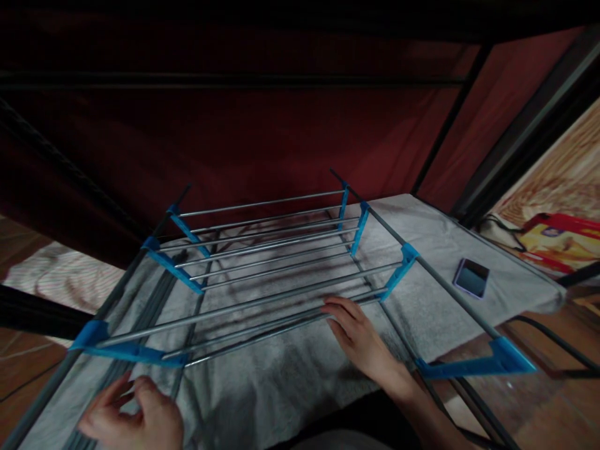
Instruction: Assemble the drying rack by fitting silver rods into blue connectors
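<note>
A half-assembled rack of thin metal tubes with blue plastic brackets lies on a grey cloth. My right hand (359,340) is at the front of the rack, its fingers curled around a metal rod (257,339). The rod's other end meets the front left blue bracket (135,353). Just below that bracket, my left hand (135,412) hovers with thumb and fingers bent and apart; I see nothing in it. To the right, a blue bracket (396,272) carries the other ends of nearby rods. Another blue bracket (482,365) stands at the front right, with no crossrods in it.
Loose tubes (145,319) lie along the cloth's left side. A phone (472,278) rests on the grey cloth (435,319) at the right. Behind stands a dark red fabric panel (262,137) with dark bars. A red and yellow package (562,240) is at far right.
</note>
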The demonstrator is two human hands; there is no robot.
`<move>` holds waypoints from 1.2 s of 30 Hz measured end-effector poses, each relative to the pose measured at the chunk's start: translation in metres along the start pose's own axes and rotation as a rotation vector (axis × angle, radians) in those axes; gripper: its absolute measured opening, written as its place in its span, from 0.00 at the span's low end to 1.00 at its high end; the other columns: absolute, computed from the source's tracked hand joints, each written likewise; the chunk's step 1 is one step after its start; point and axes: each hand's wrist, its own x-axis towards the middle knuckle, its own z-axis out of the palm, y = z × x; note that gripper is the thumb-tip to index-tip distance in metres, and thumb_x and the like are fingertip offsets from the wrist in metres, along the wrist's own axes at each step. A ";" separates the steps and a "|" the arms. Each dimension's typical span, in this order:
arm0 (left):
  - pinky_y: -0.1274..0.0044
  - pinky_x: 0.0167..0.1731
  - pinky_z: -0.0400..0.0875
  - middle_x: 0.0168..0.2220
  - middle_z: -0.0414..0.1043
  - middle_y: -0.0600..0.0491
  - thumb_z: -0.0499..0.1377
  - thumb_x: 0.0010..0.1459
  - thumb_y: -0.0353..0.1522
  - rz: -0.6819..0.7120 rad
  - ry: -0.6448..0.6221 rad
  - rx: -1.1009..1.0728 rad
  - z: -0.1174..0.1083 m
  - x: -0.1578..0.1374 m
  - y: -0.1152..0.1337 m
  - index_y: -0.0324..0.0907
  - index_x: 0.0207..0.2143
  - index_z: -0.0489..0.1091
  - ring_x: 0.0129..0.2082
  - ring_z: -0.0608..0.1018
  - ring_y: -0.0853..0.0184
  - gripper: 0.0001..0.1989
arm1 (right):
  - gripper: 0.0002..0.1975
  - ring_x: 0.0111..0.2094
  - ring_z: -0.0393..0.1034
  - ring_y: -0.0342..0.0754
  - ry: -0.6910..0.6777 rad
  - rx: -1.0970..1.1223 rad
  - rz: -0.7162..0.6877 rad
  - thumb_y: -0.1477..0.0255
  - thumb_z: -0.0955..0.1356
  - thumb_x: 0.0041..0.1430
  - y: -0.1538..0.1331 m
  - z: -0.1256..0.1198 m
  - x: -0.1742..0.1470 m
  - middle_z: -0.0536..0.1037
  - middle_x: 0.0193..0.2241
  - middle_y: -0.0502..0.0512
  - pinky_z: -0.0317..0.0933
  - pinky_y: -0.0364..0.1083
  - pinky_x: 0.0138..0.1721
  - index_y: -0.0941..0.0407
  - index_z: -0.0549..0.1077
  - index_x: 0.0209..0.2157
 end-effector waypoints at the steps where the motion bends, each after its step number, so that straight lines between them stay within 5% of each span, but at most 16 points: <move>1: 0.49 0.57 0.64 0.37 0.67 0.49 0.56 0.63 0.41 -0.006 0.087 0.016 -0.003 0.002 0.011 0.45 0.44 0.71 0.50 0.73 0.49 0.12 | 0.17 0.58 0.73 0.52 -0.030 0.003 -0.001 0.74 0.64 0.72 -0.008 -0.012 0.002 0.77 0.56 0.57 0.70 0.56 0.60 0.48 0.73 0.57; 5: 0.64 0.45 0.73 0.34 0.75 0.50 0.59 0.63 0.37 0.247 0.039 -0.081 -0.005 0.013 0.063 0.43 0.35 0.73 0.38 0.78 0.60 0.08 | 0.15 0.56 0.74 0.51 -0.183 -0.001 -0.001 0.70 0.64 0.73 -0.038 -0.074 0.002 0.79 0.54 0.55 0.71 0.52 0.58 0.47 0.75 0.57; 7: 0.67 0.45 0.73 0.35 0.77 0.50 0.60 0.63 0.35 0.408 -0.014 -0.161 -0.004 0.018 0.093 0.43 0.35 0.74 0.38 0.79 0.61 0.06 | 0.15 0.54 0.75 0.52 -0.198 -0.026 0.045 0.67 0.64 0.74 -0.047 -0.109 -0.004 0.81 0.52 0.56 0.72 0.52 0.56 0.47 0.76 0.57; 10: 0.65 0.50 0.73 0.42 0.78 0.51 0.58 0.66 0.36 0.445 -0.144 -0.229 -0.005 0.029 0.143 0.46 0.39 0.75 0.44 0.80 0.60 0.07 | 0.14 0.49 0.79 0.55 -0.173 -0.049 0.115 0.61 0.65 0.72 -0.051 -0.161 -0.012 0.83 0.47 0.57 0.75 0.52 0.49 0.44 0.79 0.52; 14: 0.66 0.52 0.72 0.45 0.76 0.54 0.55 0.69 0.40 0.461 -0.382 -0.281 -0.001 0.057 0.203 0.48 0.44 0.75 0.48 0.78 0.60 0.11 | 0.16 0.45 0.80 0.57 -0.059 -0.041 0.215 0.53 0.68 0.67 -0.032 -0.217 0.004 0.84 0.44 0.57 0.75 0.53 0.45 0.45 0.82 0.47; 17: 0.71 0.44 0.72 0.43 0.77 0.55 0.55 0.68 0.43 0.515 -0.530 -0.330 0.016 0.080 0.237 0.47 0.42 0.76 0.45 0.78 0.62 0.13 | 0.21 0.45 0.78 0.56 0.000 0.041 0.267 0.48 0.71 0.61 0.005 -0.236 0.041 0.83 0.43 0.57 0.73 0.53 0.47 0.48 0.82 0.45; 25: 0.73 0.39 0.70 0.40 0.79 0.51 0.51 0.67 0.46 0.714 -0.938 -0.138 0.107 0.116 0.294 0.45 0.43 0.76 0.37 0.78 0.63 0.19 | 0.20 0.48 0.76 0.54 0.196 0.344 0.492 0.58 0.76 0.55 0.133 -0.189 0.143 0.81 0.47 0.61 0.71 0.54 0.51 0.56 0.78 0.45; 29: 0.71 0.50 0.70 0.50 0.76 0.48 0.49 0.69 0.43 0.880 -1.059 -0.107 0.172 0.111 0.306 0.44 0.50 0.75 0.46 0.78 0.62 0.20 | 0.19 0.52 0.75 0.57 0.148 0.333 0.539 0.65 0.72 0.57 0.162 -0.154 0.174 0.81 0.51 0.64 0.66 0.57 0.58 0.58 0.77 0.49; 36: 0.67 0.58 0.68 0.56 0.73 0.43 0.50 0.70 0.39 1.020 -1.070 -0.030 0.276 0.075 0.335 0.40 0.59 0.70 0.54 0.75 0.59 0.21 | 0.17 0.49 0.75 0.58 0.039 0.319 0.486 0.66 0.67 0.58 0.188 -0.127 0.208 0.84 0.45 0.59 0.66 0.58 0.58 0.57 0.79 0.47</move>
